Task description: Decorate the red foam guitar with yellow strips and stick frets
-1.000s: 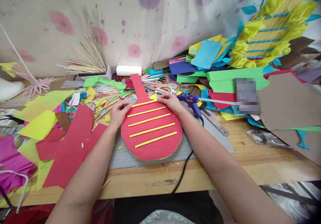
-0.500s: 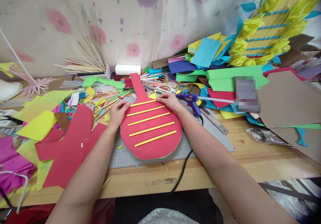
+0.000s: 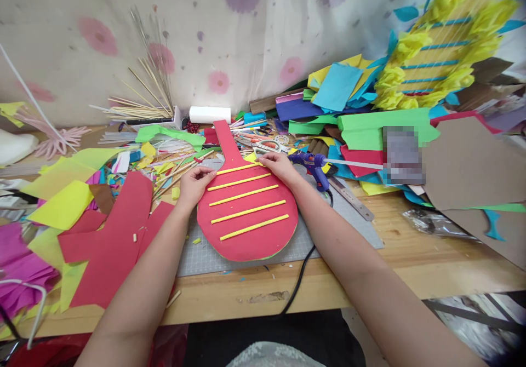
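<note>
A red guitar-shaped paper cutout [image 3: 246, 249] with a rounded body and narrow neck lies on the grey cutting mat [image 3: 197, 260]. Several yellow strips cross its body in slanting rows. At the top row, my left hand [image 3: 196, 185] pinches the left end of the uppermost yellow strip [image 3: 237, 168]. My right hand [image 3: 277, 165] has its fingers closed on that strip's right end. The strip lies along the base of the neck, against the red surface as far as I can see. Both fingertips partly cover its ends.
A purple glue gun [image 3: 314, 168] lies right of my right hand, its black cord [image 3: 302, 279] running over the table's front edge. Near it is a metal ruler [image 3: 351, 198]. Scissors [image 3: 269, 146] lie behind the cutout. Red paper scraps [image 3: 110, 246] cover the left; a yellow flower-trimmed cutout [image 3: 435, 55] leans back right.
My two hands have shifted slightly to the right along with the top yellow strip. The red cutout and the other strips stay in place.
</note>
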### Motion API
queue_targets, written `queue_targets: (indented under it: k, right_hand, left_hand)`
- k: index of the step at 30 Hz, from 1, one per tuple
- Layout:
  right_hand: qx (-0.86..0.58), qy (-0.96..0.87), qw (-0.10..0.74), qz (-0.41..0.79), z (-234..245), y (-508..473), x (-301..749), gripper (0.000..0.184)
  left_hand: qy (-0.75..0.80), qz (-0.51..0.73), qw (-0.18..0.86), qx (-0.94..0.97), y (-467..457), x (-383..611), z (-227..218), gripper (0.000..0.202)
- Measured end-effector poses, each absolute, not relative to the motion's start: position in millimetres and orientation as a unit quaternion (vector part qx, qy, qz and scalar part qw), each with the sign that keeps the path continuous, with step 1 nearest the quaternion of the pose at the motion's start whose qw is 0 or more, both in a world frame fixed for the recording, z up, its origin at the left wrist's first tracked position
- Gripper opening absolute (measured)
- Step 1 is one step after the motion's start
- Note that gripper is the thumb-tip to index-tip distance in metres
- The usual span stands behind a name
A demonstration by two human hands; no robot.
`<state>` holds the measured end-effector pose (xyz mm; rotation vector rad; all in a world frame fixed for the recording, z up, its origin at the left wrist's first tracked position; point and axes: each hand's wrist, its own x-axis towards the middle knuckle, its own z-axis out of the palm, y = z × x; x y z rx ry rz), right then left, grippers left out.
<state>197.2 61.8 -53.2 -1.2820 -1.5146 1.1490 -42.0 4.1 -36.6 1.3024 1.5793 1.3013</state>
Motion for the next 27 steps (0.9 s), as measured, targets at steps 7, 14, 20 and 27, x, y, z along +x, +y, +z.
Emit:
queue_targets:
  k: [7,14,20,27]
  right_hand:
    - [-0.511,-0.615,0.402,0.446,-48.3,58.7,197.6,0.021]
    - [-0.519,-0.62,0.397,0.435,-51.7,59.9,198.2,0.02]
    - [-0.519,-0.626,0.397,0.426,-54.5,61.5,198.4,0.021]
    - [-0.522,-0.63,0.388,0.425,-52.7,59.8,199.0,0.02]
  left_hand:
    - [0.604,0.52,0.345,0.496,5.6,-42.8,-38.8,0.029]
    - [0.605,0.52,0.348,0.492,5.5,-43.5,-39.4,0.031]
    - [0.608,0.508,0.356,0.495,2.8,-41.4,-35.4,0.028]
    - [0.618,0.501,0.355,0.491,4.2,-43.0,-38.2,0.026]
